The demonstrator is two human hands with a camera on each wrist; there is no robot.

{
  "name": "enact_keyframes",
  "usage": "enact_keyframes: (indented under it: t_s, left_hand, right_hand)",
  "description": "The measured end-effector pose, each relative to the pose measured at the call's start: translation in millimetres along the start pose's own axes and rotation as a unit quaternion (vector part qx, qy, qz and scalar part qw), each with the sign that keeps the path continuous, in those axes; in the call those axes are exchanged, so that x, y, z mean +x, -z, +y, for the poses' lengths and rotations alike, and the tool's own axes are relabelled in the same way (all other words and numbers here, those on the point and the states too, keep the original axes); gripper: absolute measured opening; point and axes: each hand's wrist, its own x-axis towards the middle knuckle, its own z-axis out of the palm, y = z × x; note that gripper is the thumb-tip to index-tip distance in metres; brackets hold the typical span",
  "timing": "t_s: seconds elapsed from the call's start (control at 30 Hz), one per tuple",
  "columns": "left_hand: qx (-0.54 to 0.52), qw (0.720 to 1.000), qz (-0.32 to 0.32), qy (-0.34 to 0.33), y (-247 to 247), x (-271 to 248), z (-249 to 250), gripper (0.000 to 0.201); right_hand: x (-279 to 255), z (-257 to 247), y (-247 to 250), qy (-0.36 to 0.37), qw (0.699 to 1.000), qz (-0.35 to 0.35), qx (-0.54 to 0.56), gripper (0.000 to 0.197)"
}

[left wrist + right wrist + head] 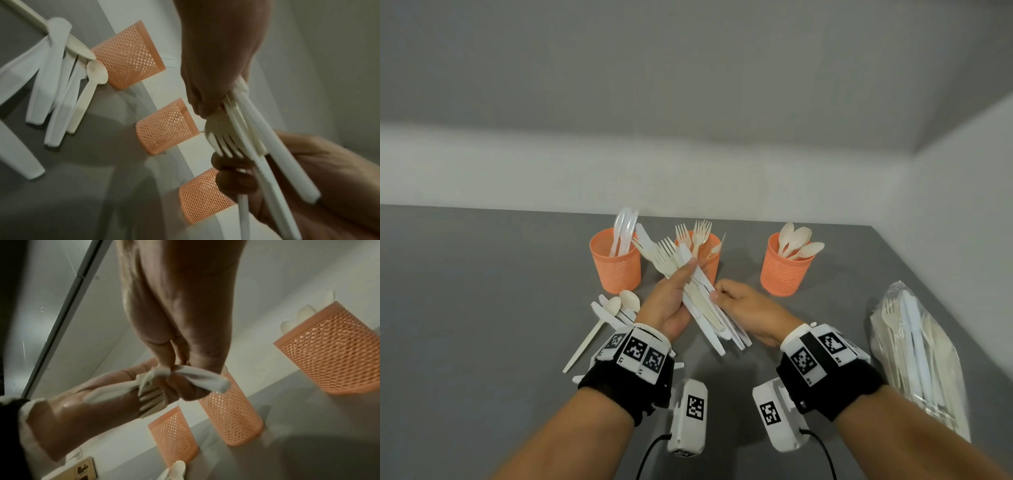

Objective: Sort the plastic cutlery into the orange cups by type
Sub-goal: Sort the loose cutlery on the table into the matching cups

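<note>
**Mixed bundle held above the desk, one piece being picked out**

Grey desk point(482, 308) and pale walls frame the scene. Nearest, the left hand point(667, 305) is wrapped round a fanned bundle of plastic cutlery point(702, 301), forks and knives together, thumb pressing across the handles. The right hand point(750, 308) pinches the bundle from the other side with curled fingers point(717, 294), seemingly singling out one piece. These pieces look light, thin and smooth, so they will likely slide against each other; a firm pinch on the flat handle, away from tines and serrated edges, seems safest, and bending could snap them. Beside the left hand lies a small loose pile point(609, 311) of spoons and knives on the desk; at the right edge sits a clear bag point(921, 359) of more cutlery. Farther back stand three orange cups: the left cup point(616, 263) holds white spoons, the middle cup point(709, 260) forks, the right cup point(784, 270) cream spoons.
</note>
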Motion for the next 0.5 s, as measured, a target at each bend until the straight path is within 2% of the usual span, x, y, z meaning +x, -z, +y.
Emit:
enact_keyframes:
  t_s: [0.17, 0.27, 0.4, 0.5]
  left_hand:
    - [-0.042, 0.999, 0.008, 0.004, 1.3, -1.1, 1.8, 0.037]
    - [-0.034, 0.999, 0.019, 0.006, 2.4, 0.6, 3.7, 0.025]
    - [-0.033, 0.993, 0.111, 0.013, 11.1, 9.2, 4.0, 0.015]
    - [-0.058, 0.987, 0.148, -0.01, 15.0, 12.9, 6.3, 0.02]
  right_hand:
    - [-3.2, -1.6, 2.7, -0.011, 0.997, -0.01, 0.074, 0.022]
    - [-4.4, 1.2, 3.6, 0.015, 0.999, -0.005, 0.051, 0.023]
    - [-8.1, 4.8, 9.9, 0.029, 0.995, 0.063, 0.069, 0.014]
    - [-13.8, 5.4, 5.2, 0.112, 0.987, 0.108, 0.046, 0.02]
